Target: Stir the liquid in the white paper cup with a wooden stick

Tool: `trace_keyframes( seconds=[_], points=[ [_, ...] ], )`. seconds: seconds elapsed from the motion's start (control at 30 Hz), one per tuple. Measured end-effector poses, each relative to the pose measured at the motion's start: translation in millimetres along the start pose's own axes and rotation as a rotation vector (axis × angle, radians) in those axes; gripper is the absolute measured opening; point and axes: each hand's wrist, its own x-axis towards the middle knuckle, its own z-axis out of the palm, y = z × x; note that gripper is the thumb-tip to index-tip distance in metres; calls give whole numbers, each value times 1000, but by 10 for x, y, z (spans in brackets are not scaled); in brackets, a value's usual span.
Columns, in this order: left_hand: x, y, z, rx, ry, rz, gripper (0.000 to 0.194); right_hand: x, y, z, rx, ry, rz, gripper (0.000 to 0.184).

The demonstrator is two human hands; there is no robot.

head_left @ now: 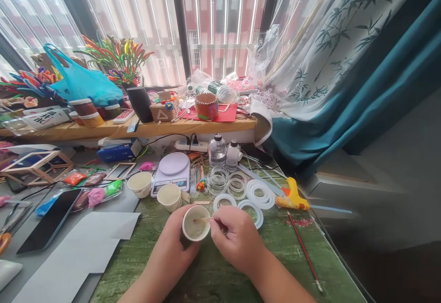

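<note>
My left hand [175, 243] is wrapped round a white paper cup [196, 237], tilted so that its inside faces me. Between the fingers of my right hand [236, 238] is a thin wooden stick [203, 220], its far end inside the cup. What lies at the cup's bottom looks pale or clear; I cannot tell which. Two more paper cups, one nearer [169, 198] and one farther left [139, 184], stand just beyond my hands. White silicone ring molds [261, 194] and clear bangle-like rings [217, 180] lie past my right hand.
A kitchen scale [171, 174] and two black-capped bottles [217, 152] stand behind the cups. To the right are a yellow glue gun [294, 195] and a red pencil [305, 250]. A phone [51, 220] and white paper sheets [72, 257] lie left. A crowded wooden sill [144, 129] borders the back.
</note>
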Motion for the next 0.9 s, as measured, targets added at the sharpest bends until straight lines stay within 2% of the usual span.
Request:
trace_keyframes(
  seconds=[0.13, 0.23, 0.3, 0.37, 0.5, 0.77, 0.9],
  points=[
    [63, -57, 32, 72, 5, 70, 60, 26, 28, 38, -69, 21, 59, 31],
    [103, -86, 32, 53, -7, 63, 51, 42, 31, 51, 22, -35, 162, 28],
    [111, -105, 36, 31, 2, 53, 48, 49, 23, 52, 56, -11, 174, 26],
    [104, -125, 45, 25, -4, 48, 49, 50, 10, 51, 23, 24, 164, 27],
    [85, -153, 73, 22, -32, 45, 51, 28, -16, 69, 58, -25, 182, 28],
    [80, -99, 78, -24, -22, 85, 60, -10, -19, 112, 41, -1, 233, 25],
    [93, -58, 70, -18, -20, 120, 63, -17, -28, 105, 34, -55, 251, 26]
  ],
)
